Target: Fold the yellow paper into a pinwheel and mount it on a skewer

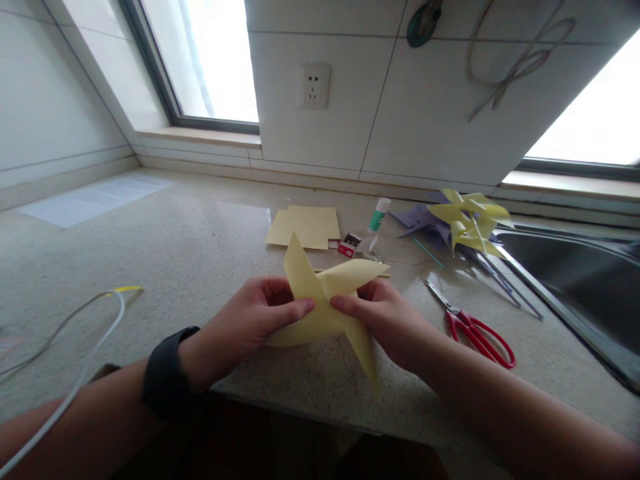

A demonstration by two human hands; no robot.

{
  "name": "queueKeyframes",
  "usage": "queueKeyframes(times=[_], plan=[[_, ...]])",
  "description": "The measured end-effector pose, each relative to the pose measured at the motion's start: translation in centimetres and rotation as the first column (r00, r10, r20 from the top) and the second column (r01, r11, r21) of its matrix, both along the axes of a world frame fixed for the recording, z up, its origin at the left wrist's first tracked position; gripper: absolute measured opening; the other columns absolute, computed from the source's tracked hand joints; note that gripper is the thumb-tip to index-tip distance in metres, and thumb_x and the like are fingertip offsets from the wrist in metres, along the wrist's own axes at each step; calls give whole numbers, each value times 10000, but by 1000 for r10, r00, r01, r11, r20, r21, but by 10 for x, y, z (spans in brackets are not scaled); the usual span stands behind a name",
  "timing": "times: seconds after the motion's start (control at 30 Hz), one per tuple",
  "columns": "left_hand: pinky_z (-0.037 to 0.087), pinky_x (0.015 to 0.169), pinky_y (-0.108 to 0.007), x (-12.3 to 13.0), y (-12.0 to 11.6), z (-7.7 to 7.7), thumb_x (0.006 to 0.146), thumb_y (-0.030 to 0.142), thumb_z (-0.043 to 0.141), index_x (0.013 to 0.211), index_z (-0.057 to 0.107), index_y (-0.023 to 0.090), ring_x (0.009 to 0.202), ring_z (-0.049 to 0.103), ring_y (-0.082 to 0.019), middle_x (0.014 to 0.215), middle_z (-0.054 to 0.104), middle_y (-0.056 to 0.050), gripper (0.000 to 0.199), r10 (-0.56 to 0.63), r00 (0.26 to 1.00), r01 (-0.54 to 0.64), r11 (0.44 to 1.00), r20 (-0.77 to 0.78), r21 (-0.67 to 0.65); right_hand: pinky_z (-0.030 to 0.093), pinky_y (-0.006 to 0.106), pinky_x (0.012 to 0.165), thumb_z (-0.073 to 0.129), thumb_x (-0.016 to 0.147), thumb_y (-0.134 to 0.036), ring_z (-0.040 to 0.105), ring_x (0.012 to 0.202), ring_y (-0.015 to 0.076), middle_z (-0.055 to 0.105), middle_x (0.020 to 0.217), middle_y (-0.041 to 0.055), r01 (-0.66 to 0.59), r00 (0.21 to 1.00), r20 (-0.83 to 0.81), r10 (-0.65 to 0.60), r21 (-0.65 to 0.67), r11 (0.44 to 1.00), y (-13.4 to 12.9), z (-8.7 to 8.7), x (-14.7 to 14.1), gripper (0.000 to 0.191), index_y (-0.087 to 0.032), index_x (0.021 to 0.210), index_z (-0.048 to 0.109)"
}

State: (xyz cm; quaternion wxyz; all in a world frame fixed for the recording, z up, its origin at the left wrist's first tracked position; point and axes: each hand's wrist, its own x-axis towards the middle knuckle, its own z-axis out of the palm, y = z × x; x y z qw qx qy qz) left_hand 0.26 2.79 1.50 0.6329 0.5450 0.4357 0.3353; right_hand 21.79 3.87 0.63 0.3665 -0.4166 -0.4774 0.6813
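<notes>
A pale yellow paper pinwheel is held above the counter's front edge, its pointed blades spread out in several directions. My left hand pinches it left of the centre, thumb on the front face and fingers behind the paper. From the other side my right hand grips it, with its thumb close to the middle and the other fingers hidden behind. Just beyond the pinwheel, part of a thin stick shows on the counter.
Yellow paper sheets, a small red box and a glue stick lie behind. Red-handled scissors rest at right, near finished yellow and purple pinwheels and the sink. A white cable crosses the left side.
</notes>
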Motion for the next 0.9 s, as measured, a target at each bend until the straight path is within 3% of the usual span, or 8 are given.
queueKeyframes(times=[0.13,0.4,0.73,0.9], plan=[[482,742,-304,1,-1,-2,799,443,760,1081,736,147,877,653,-229,1064,743,-108,409,11,1000,-10,1000,19,-24,517,289,727,826,710,-367,687,800,176,759,956,71,4,1000,2,-4,-23,1000,0,3,-1,378,-163,1011,721],[367,611,-229,-3,4,-7,822,432,743,907,752,163,686,533,-129,793,678,-25,282,55,998,-55,998,-9,-5,514,289,675,827,703,-364,681,753,176,762,933,74,48,999,10,-48,-18,999,1,5,-1,349,-161,972,735],[409,657,-215,-3,2,-7,805,422,778,915,765,184,741,579,-122,874,719,-17,262,29,998,-23,996,60,-89,518,292,660,831,702,-345,674,732,172,758,900,59,61,998,-32,-61,6,998,1,4,-1,316,-173,950,737],[470,665,-205,-3,5,-12,838,449,735,930,756,212,832,619,-142,910,721,-17,255,134,990,-132,990,40,-48,506,308,730,826,688,-341,672,799,186,755,953,69,109,994,-6,-109,41,993,7,4,3,334,-174,964,740]])
